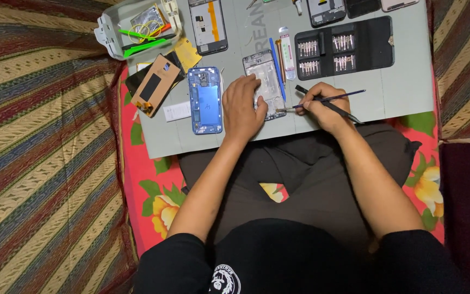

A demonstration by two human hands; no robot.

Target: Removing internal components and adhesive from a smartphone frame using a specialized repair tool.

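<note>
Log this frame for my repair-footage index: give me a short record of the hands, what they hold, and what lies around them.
left hand: rests flat on the silver phone frame, pinning it to the grey mat
right hand: grips thin tools, tips pointed at the frame's lower edge
beside the left hand: blue phone body, opened, lying flat
above the right hand: black bit case, open, rows of bits showing
top left: clear tray with green and yellow pry tools

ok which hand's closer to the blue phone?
Left. The left hand lies just beside the blue phone, pressing the open phone frame. The right hand holds tools farther right, past that frame.
</note>
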